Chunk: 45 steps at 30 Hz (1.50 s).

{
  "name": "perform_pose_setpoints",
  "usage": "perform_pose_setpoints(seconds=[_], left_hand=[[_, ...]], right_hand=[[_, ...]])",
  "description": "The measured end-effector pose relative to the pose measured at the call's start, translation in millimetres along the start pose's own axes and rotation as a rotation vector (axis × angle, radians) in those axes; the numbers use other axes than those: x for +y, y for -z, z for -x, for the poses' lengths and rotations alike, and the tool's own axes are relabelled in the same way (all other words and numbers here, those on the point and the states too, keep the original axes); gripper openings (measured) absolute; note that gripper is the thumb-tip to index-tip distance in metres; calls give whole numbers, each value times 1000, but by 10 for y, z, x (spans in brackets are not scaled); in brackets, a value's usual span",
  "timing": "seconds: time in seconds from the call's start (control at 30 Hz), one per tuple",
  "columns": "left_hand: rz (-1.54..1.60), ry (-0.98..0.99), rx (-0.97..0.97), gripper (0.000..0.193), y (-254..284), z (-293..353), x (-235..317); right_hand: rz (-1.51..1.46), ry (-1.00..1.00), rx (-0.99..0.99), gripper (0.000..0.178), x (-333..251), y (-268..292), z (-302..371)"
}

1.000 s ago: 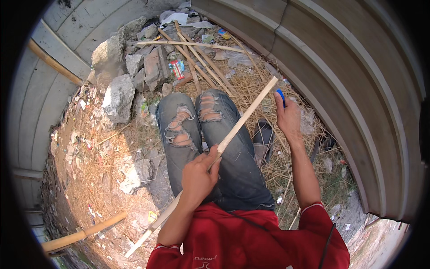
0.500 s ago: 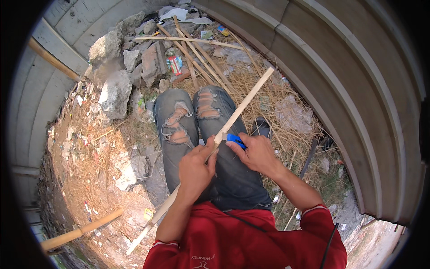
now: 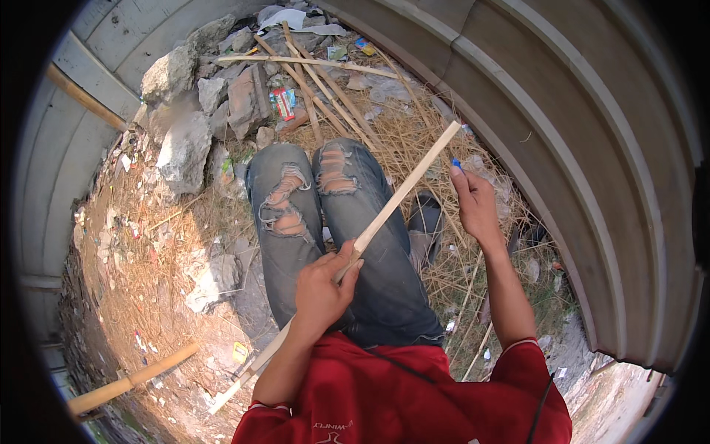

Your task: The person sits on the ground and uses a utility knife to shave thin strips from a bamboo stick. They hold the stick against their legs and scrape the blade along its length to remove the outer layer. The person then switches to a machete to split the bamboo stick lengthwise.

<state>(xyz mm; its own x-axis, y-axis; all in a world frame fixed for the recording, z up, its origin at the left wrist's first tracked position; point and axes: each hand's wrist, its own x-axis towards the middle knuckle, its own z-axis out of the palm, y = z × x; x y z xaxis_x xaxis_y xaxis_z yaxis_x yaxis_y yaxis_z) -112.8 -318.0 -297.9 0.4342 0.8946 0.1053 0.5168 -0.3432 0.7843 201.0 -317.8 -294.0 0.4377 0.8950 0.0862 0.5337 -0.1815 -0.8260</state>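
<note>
Head cam: straw-littered ground (image 3: pixel 148 281) by a ribbed wall (image 3: pixel 547 148), left hand (image 3: pixel 324 294) is curled round a wooden strip (image 3: pixel 407 189), right hand (image 3: pixel 478 205) grips some blue tool (image 3: pixel 456 163).

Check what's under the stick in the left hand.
Under the stick: jeans around its middle, straw toward its upper end. What's directly beneath the left hand is covered; can't tell if stick touches jeans.

Holds stick (image 3: pixel 407 187) aslant over thighs (image 3: pixel 381 277) in left hand (image 3: pixel 322 290) | has tool (image 3: pixel 456 163) in right hand (image 3: pixel 478 203), right of stick | has rocks (image 3: pixel 183 152) ahead-left, wall (image 3: pixel 569 155) rightward
</note>
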Motion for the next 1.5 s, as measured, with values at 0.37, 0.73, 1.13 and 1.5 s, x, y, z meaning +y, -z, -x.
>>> perform_pose_setpoints(seconds=[0.37,0.73,1.13,1.5], left_hand=[[15,90,-117,32,155,234,-4],[236,149,-182,36,151,172,-11],[183,189,-334,28,225,15,106],[235,130,-182,27,62,-93,108]], right_hand=[[329,-212,222,71,708,132,-448],[-857,-122,67,35,221,-206,-100],[-786,-161,-132,34,-174,-609,256],[55,165,-310,45,-525,-537,677]])
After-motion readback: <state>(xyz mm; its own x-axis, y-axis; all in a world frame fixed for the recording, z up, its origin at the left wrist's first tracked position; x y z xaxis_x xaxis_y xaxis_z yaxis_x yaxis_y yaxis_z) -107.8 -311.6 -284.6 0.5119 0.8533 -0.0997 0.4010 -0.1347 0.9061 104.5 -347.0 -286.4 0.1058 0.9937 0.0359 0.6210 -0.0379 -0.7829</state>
